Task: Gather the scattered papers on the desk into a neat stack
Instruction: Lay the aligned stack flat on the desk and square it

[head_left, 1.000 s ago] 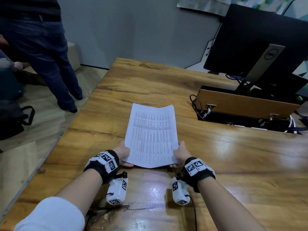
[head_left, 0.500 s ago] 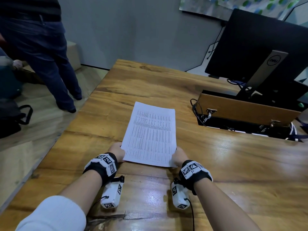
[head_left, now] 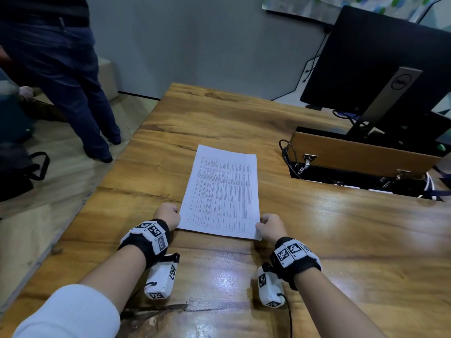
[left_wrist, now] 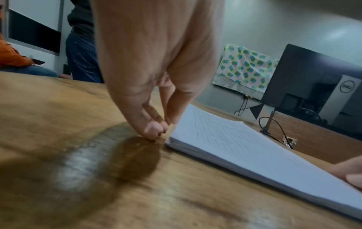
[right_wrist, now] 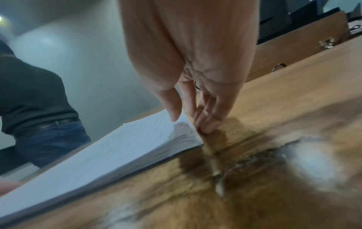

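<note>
both hands sit at the near corners of the stack of papers [head_left: 220, 191]: the left hand [head_left: 166, 214] at its lower left corner, fingers bunched and curled with the tips down on the wood and just touching the edge of the sheets, the right hand [head_left: 271, 226] at its lower right corner, thumb resting on top of the pile and the other fingers straight against its side edge. whether the left hand truly pinches the sheets cannot be told; in the left wrist view its fingertips [left_wrist: 154, 131] press the desk right beside the corner.

largest in the frame is the wooden desk [head_left: 317, 240], filling the centre and bottom of the head view. at upper right stands a dark monitor [head_left: 366, 57] seen from behind, on a grey stand. at upper left a person in dark jeans [head_left: 66, 81] stands on the floor beside the desk. below the monitor, right of centre, a hinged wooden flap [head_left: 361, 154] is raised over a cable well with black cables [head_left: 289, 152] at its left end. a dark bag [head_left: 17, 172] lies on the floor at the left edge.

the stack lies flat in the middle of the frame, edges aligned, its printed top sheet running away from the wearer. white marker-covered wrist units [head_left: 159, 281] hang under both wrists at the bottom.
</note>
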Available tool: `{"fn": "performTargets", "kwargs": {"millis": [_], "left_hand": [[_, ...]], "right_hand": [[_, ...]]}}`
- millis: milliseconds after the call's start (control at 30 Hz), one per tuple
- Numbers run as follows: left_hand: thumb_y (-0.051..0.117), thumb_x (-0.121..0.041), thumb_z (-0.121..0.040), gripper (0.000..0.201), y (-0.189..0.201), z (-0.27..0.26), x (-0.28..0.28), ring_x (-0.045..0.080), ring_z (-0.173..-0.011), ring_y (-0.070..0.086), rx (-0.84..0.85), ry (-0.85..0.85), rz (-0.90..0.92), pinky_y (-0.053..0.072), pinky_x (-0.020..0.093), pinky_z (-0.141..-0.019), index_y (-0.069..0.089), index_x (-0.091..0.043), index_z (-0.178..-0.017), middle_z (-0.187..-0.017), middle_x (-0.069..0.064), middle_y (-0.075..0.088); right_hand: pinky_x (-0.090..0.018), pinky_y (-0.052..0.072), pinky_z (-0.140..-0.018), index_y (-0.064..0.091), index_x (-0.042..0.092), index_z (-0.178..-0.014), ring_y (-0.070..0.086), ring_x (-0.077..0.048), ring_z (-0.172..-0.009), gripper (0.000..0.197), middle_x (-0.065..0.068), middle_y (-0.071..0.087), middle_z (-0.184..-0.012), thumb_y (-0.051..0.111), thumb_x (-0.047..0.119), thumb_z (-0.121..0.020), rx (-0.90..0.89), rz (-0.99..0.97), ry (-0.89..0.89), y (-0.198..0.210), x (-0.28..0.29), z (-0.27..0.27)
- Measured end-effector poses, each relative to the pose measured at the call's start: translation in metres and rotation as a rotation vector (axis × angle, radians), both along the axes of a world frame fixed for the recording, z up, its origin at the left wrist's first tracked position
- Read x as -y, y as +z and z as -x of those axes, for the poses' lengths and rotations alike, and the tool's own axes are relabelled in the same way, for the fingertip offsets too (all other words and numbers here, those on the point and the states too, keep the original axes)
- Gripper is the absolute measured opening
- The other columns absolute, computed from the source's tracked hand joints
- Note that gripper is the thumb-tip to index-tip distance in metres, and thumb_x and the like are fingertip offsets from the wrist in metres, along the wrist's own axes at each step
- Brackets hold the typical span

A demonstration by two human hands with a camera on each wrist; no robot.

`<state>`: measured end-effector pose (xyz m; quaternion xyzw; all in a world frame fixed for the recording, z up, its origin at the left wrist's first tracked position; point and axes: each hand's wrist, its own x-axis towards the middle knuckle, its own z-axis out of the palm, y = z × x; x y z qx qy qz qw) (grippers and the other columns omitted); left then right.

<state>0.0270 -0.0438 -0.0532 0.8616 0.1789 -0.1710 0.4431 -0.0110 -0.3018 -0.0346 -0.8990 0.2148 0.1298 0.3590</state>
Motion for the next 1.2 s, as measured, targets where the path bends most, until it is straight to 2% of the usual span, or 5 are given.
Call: {"fn": "performTargets", "kwargs": {"millis": [133,633,733,1067,1200], "left_hand": [[0.053,0.002,-0.086,0.03,0.007,0.01,0.0,0.031,-0.112,0.056,-0.011,0.019,0.03,0.041,0.029,-0.093,0.064,0.004,-0.114,-0.116,0.014,0.065],[0.046,-0.001,-0.087,0.028,0.001,0.016,0.001,0.036,-0.113,0.058,0.001,-0.016,0.072,0.044,0.034,-0.098,0.067,0.005,-0.105,-0.113,0.019,0.067],[0.043,0.003,-0.087,0.027,0.003,0.018,0.0,0.036,-0.104,0.059,-0.025,-0.001,0.105,0.043,0.031,-0.087,0.063,-0.004,-0.07,-0.092,0.017,0.062],[0.037,0.011,-0.082,0.033,0.013,0.02,-0.002,0.022,-0.071,0.042,-0.043,-0.025,0.144,0.033,0.028,-0.066,0.045,-0.01,-0.058,-0.069,0.01,0.044],[0.039,0.012,-0.082,0.037,0.014,0.016,-0.002,0.025,-0.075,0.044,-0.029,0.02,0.171,0.033,0.033,-0.071,0.037,-0.015,-0.057,-0.077,0.014,0.049]], "right_hand": [[-0.041,0.05,-0.082,0.061,-0.016,-0.106,0.061,-0.031,-0.087,0.028,-0.026,0.067,-0.104,0.051,0.002,-0.086,0.05,-0.062,-0.103,0.001,0.003,0.014],[-0.025,0.045,-0.08,0.068,-0.004,-0.105,0.061,-0.026,-0.096,0.024,-0.015,0.068,-0.115,0.05,0.0,-0.089,0.106,-0.12,-0.181,0.01,-0.007,0.032],[-0.025,0.044,-0.08,0.065,-0.008,-0.108,0.06,-0.031,-0.109,0.025,-0.017,0.066,-0.116,0.05,0.0,-0.09,0.1,-0.117,-0.205,0.015,-0.009,0.036],[-0.029,0.035,-0.062,0.063,-0.002,-0.075,0.047,-0.022,-0.071,0.015,-0.012,0.052,-0.074,0.048,-0.004,-0.077,-0.005,-0.084,-0.103,0.018,-0.006,0.032],[-0.035,0.048,-0.084,0.062,-0.004,-0.107,0.059,-0.033,-0.101,0.026,-0.024,0.062,-0.107,0.046,-0.003,-0.087,-0.011,-0.062,-0.084,0.033,-0.01,0.036]]}}
